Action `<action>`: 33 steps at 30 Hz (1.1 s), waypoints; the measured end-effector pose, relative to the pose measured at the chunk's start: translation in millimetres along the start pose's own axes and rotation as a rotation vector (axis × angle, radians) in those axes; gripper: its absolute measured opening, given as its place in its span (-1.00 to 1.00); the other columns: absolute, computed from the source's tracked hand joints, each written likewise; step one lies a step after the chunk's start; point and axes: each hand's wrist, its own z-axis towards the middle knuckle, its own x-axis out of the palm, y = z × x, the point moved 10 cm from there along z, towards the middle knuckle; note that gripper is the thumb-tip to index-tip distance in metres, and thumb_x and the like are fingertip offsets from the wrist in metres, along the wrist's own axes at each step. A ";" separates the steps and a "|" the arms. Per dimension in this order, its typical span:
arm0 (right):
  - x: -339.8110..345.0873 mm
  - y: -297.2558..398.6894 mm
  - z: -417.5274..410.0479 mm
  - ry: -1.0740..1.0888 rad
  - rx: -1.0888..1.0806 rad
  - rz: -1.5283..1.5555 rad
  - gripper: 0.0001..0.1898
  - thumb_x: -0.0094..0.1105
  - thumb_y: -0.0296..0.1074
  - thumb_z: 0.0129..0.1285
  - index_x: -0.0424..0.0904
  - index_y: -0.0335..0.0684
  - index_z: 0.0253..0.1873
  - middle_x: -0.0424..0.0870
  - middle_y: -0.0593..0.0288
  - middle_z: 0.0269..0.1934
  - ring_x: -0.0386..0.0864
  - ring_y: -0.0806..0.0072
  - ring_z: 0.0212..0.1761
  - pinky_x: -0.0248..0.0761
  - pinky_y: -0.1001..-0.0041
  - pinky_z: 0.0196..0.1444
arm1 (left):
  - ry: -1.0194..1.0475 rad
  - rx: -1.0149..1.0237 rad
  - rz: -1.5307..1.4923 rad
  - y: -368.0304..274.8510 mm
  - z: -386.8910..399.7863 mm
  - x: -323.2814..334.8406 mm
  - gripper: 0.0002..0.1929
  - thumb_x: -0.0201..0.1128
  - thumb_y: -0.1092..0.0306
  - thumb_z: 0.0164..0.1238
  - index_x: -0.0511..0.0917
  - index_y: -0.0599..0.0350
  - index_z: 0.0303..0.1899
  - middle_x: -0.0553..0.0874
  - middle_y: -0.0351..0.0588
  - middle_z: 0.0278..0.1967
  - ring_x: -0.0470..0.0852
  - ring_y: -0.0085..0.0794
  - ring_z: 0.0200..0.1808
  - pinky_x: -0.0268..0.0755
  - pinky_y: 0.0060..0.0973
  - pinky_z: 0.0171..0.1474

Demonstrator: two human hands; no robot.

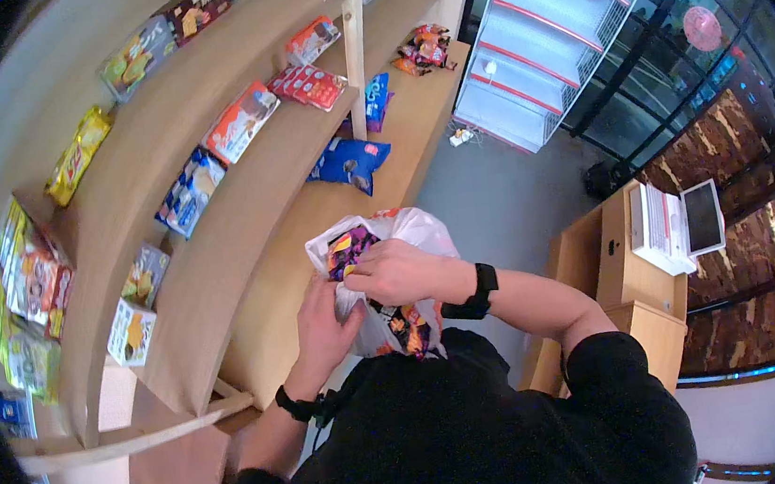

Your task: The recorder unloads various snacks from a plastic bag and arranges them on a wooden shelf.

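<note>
A white plastic bag [422, 231] with orange print stands open against my body, at the edge of the lowest wooden shelf. Dark purple and orange snack packets [407, 328] lie inside it. My right hand [394, 273] reaches over the bag's mouth, its fingers pinching a purple and yellow snack packet [351, 246]. At the near left side of the bag is my left hand [325, 323], its fingers closed on the bag's rim. Both wrists wear black bands. The fingertips of both hands are partly hidden.
Wooden shelves [249, 207] on the left hold biscuit packs and boxes. A blue snack bag [351, 163] lies just beyond the plastic bag, and a pile of small packets [424, 50] farther back. An empty metal rack [536, 42] and a wooden counter [635, 272] stand to the right.
</note>
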 end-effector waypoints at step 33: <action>55.9 -345.6 49.1 0.113 -0.022 1.049 -0.73 0.34 -0.37 0.48 0.52 -0.43 -0.25 0.51 0.01 -0.40 0.47 0.14 -0.39 0.33 0.30 -0.29 | -0.598 -0.999 0.288 141.1 11.7 21.2 -0.38 0.63 0.12 0.21 0.61 0.26 0.21 0.83 0.15 -0.04 0.81 -0.06 -0.02 0.61 -0.19 0.18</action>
